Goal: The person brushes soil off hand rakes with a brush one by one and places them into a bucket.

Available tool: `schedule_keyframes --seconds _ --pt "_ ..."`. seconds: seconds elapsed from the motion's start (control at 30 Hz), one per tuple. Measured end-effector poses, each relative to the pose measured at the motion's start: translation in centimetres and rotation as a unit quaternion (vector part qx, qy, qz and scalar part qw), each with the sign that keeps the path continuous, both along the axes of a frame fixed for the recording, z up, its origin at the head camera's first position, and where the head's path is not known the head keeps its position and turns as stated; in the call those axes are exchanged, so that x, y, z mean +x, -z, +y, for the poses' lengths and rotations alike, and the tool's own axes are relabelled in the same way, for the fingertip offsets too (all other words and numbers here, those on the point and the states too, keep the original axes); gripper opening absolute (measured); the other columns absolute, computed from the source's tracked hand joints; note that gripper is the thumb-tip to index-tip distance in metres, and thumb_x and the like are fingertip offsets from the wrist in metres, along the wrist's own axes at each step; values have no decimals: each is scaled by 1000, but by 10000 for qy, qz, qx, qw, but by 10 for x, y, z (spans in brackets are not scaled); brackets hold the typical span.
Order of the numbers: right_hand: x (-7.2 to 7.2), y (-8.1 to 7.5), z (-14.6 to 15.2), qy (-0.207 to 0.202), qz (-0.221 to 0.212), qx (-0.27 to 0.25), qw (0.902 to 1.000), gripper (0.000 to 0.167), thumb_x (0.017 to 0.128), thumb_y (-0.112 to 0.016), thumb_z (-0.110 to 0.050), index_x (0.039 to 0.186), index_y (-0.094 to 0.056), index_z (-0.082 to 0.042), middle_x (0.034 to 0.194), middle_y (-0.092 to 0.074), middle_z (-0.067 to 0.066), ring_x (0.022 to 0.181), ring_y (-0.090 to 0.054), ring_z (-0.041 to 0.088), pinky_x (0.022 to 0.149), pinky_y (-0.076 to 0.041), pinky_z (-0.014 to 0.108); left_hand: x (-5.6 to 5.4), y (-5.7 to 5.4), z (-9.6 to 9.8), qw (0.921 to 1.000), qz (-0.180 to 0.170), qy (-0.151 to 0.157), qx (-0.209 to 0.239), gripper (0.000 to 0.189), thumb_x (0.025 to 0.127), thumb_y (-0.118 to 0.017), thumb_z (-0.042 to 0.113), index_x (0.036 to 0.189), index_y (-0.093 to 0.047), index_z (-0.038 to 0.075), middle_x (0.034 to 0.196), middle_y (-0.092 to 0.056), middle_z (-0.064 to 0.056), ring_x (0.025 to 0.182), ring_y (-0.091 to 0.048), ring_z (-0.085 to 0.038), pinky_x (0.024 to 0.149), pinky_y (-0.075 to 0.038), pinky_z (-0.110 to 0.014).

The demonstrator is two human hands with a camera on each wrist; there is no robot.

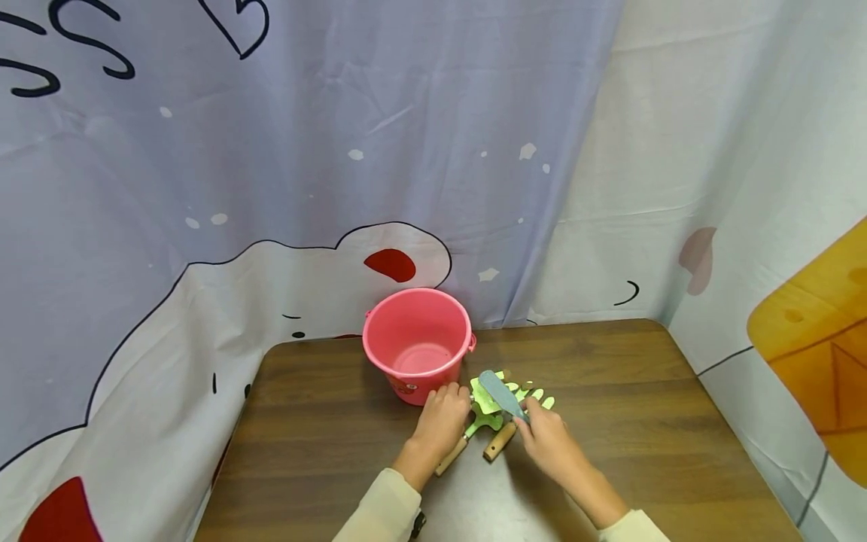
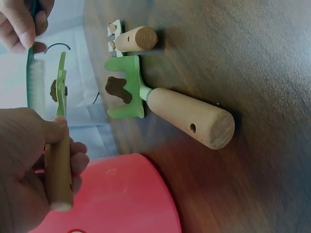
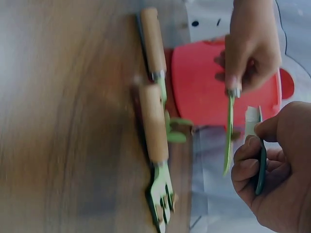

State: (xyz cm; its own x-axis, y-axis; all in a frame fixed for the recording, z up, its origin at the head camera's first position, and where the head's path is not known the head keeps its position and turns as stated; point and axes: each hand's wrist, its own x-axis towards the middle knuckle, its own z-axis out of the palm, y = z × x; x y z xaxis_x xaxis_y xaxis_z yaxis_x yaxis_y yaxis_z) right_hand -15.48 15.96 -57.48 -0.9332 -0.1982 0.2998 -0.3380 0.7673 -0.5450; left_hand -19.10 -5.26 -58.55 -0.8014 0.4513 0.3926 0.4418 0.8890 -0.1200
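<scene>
My left hand grips the wooden handle of a small garden trowel beside the pink bucket. Its green blade is raised over the table, seen edge-on in both wrist views, with a brown lump on it. In my right hand is a brush with a dark green back and white bristles. The bristles face the blade, close beside it. Below, a green garden fork with a wooden handle and brown patch lies on the table, near a second fork-like tool.
The bucket stands upright at the table's back edge, just beyond my left hand. The wooden table extends to both sides. A printed curtain hangs right behind it.
</scene>
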Motion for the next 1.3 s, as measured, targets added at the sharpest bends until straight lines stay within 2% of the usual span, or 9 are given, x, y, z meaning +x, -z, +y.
schedule_keyframes --seconds 0.17,0.27,0.47,0.63,0.87,1.07,1.3 --pt "2 2 -16 -94 -213 0 9997 14 93 -71 -6 98 -58 -3 76 -64 4 68 -63 17 55 -51 26 1 -1 1 10000 -20 -23 -49 11 86 -73 10 94 -66 10 86 -64 -4 79 -66 -20 66 -50 -34" --pt "2 4 -19 -5 -210 51 9998 14 94 -70 -6 96 -56 -4 72 -60 1 64 -61 16 52 -48 25 1 0 0 10000 0 -30 -36 10 87 -73 9 93 -66 10 85 -63 -4 79 -65 -20 66 -50 -33" --pt "0 6 -15 130 -49 313 9994 17 93 -72 -7 94 -55 -5 73 -59 2 64 -62 18 52 -50 25 2 0 1 10000 -4 -27 68 7 87 -70 8 90 -64 11 83 -62 -4 78 -64 -20 64 -47 -33" --pt "-1 5 -10 152 -122 310 9993 15 94 -70 -6 96 -55 -4 75 -61 5 64 -62 20 52 -49 23 1 2 2 10000 55 -21 68 10 85 -72 8 91 -64 11 84 -62 -3 77 -64 -20 64 -47 -33" --pt "-7 6 0 341 169 283 9989 17 92 -72 -5 99 -57 -1 80 -67 13 69 -68 31 55 -54 41 1 2 0 9997 228 22 26 14 83 -76 10 90 -64 11 83 -62 -3 76 -63 -20 64 -46 -33" --pt "-12 9 8 438 161 217 9987 17 93 -71 -5 103 -58 1 79 -67 15 69 -67 33 57 -54 47 1 5 -3 9996 281 83 26 18 79 -79 8 90 -64 10 83 -62 -3 77 -63 -20 65 -47 -33" --pt "-17 13 21 532 287 145 9981 15 94 -69 -3 98 -56 1 76 -65 17 68 -67 35 57 -54 48 2 5 -6 9995 297 125 -9 11 84 -73 7 90 -64 9 82 -61 -4 76 -63 -21 64 -46 -33"
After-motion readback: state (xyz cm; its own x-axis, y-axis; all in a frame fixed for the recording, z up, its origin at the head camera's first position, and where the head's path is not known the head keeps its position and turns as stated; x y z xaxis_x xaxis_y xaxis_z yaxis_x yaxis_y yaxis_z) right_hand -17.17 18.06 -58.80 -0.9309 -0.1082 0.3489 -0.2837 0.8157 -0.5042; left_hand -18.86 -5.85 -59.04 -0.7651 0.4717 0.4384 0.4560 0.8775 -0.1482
